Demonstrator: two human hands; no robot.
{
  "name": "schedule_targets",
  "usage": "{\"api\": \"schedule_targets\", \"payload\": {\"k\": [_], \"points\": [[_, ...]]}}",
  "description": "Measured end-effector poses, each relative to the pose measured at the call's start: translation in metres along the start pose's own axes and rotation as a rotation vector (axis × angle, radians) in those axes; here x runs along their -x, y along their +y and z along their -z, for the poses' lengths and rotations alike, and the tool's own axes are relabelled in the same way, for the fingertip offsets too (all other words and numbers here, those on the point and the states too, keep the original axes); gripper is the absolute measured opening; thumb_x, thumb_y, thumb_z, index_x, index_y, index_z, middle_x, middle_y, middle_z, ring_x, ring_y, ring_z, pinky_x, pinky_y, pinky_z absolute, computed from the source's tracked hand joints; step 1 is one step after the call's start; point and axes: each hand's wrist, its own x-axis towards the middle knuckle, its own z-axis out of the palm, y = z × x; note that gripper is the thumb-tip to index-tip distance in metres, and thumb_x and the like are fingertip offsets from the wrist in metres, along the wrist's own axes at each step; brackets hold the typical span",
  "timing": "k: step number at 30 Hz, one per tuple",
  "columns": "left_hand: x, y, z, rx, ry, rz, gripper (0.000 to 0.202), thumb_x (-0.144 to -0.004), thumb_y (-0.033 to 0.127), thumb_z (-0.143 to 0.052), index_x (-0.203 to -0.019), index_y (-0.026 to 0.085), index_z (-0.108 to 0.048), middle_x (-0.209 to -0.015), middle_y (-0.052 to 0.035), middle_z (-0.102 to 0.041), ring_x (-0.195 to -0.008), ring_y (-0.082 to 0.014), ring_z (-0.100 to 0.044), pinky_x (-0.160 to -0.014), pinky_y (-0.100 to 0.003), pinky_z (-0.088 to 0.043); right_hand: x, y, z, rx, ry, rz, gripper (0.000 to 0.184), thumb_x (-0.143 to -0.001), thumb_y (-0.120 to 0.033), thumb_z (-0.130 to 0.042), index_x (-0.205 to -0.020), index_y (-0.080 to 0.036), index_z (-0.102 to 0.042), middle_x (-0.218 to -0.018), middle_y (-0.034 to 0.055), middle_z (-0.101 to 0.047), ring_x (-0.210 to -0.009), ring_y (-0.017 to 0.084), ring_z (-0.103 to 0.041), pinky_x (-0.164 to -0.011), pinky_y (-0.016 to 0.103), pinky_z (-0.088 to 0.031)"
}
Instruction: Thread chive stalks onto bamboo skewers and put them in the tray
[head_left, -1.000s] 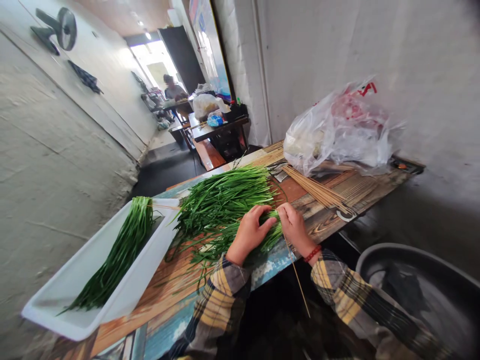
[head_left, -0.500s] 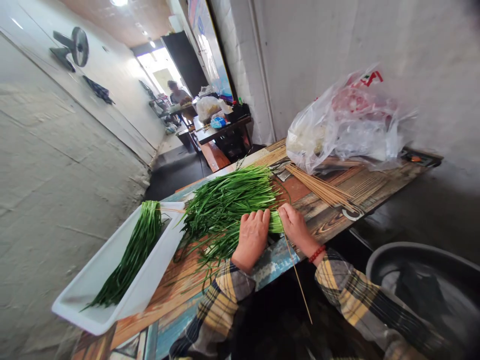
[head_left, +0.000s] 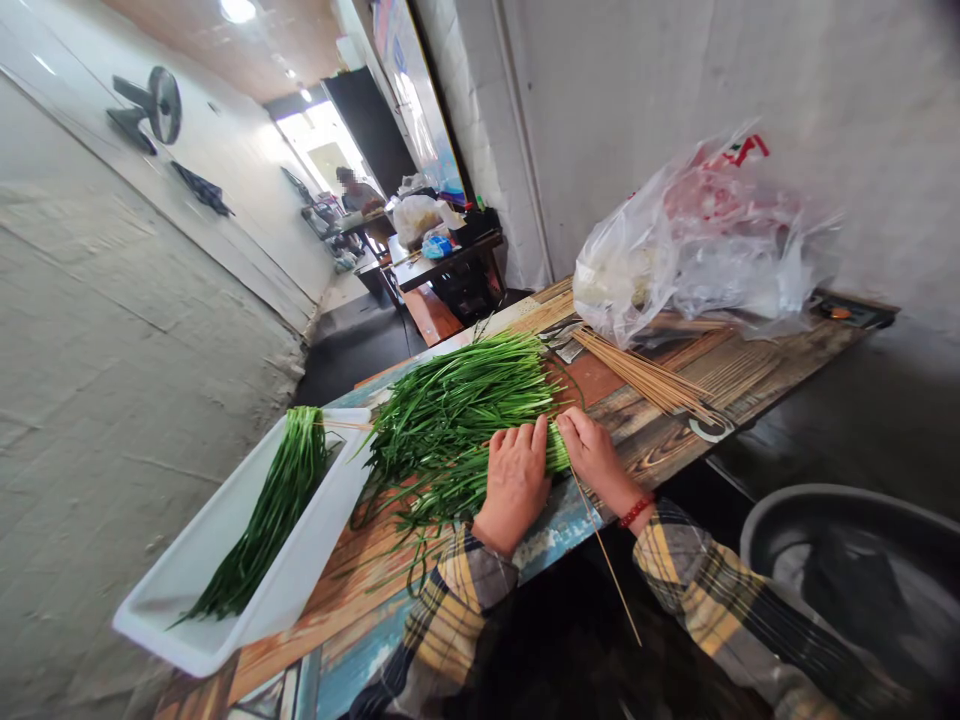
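My left hand (head_left: 517, 480) is closed over a small bunch of chives (head_left: 450, 488) near the front edge of the table, its fingers pressed together on the pale stems. Just to its right, my right hand (head_left: 596, 462) pinches at the white stem ends; its thumb and exact grip are hidden. A thin wooden skewer (head_left: 611, 567) runs out of the bunch by the right fingers and slants down past the table edge. Behind both hands spreads a larger pile of loose chives (head_left: 465, 390). At the left, skewered chives (head_left: 274, 510) hang into a white tray (head_left: 184, 655).
A bundle of bare skewers (head_left: 641, 375) lies right of the pile. Beyond it sits a clear plastic bag (head_left: 690, 250) with red print. A dark basin (head_left: 795, 500) stands low at the right. In the background are another table (head_left: 420, 268) and a seated person (head_left: 360, 190).
My left hand has shifted slightly along the stems, toward the right hand. The skewer's free end has swung a little to the right. The view has tilted slightly.
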Motion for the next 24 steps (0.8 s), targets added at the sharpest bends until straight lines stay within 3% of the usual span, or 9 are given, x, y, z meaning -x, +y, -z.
{"api": "schedule_targets", "payload": {"k": [4,7,16,21,24], "points": [[-0.006,0.007,-0.004,-0.016,-0.029,0.066,0.033,-0.084,0.013,-0.043,-0.117,0.016,-0.047,-0.100,-0.0085,-0.057,-0.094,-0.0236,-0.052,-0.082,-0.038,-0.037,0.000,0.000,-0.001,0.037,0.005,-0.006,0.029,-0.095,-0.035,-0.029,-0.074,-0.022,-0.044,-0.065,0.0007,-0.053,-0.061,0.016,-0.051,-0.056,0.026,-0.032],[-0.007,0.006,-0.004,-0.014,-0.029,0.076,0.017,-0.089,0.016,-0.039,-0.101,0.018,-0.050,-0.095,-0.0075,-0.057,-0.091,-0.0231,-0.051,-0.079,-0.038,-0.037,0.001,0.001,-0.002,0.071,-0.011,0.022,0.030,-0.095,-0.035,-0.028,-0.074,-0.022,-0.044,-0.064,0.0006,-0.053,-0.059,0.016,-0.050,-0.056,0.026,-0.032],[-0.004,0.001,-0.003,0.005,0.015,0.056,0.016,-0.094,0.019,-0.034,-0.097,0.020,-0.050,-0.092,-0.0060,-0.055,-0.088,-0.0227,-0.049,-0.077,-0.038,-0.038,0.004,-0.002,-0.002,0.041,-0.024,0.037,0.034,-0.096,-0.038,-0.028,-0.074,-0.021,-0.048,-0.064,0.0002,-0.054,-0.059,0.015,-0.051,-0.058,0.026,-0.037],[-0.002,-0.010,-0.006,0.041,0.063,0.168,0.016,-0.091,0.016,-0.037,-0.101,0.019,-0.049,-0.094,-0.0062,-0.056,-0.089,-0.0228,-0.050,-0.077,-0.038,-0.038,0.009,-0.003,0.004,-0.182,0.021,-0.091,0.040,-0.096,-0.046,-0.028,-0.094,-0.019,-0.056,-0.070,0.0008,-0.058,-0.052,0.014,-0.052,-0.050,0.025,-0.041],[-0.001,-0.017,-0.008,0.067,0.086,0.243,0.015,-0.090,0.015,-0.038,-0.099,0.018,-0.049,-0.093,-0.0062,-0.056,-0.089,-0.0230,-0.051,-0.077,-0.038,-0.038,0.016,-0.001,0.005,-0.156,-0.040,-0.106,0.043,-0.095,-0.050,-0.029,-0.082,-0.019,-0.056,-0.061,-0.0009,-0.055,-0.047,0.013,-0.049,-0.048,0.025,-0.040]]}}
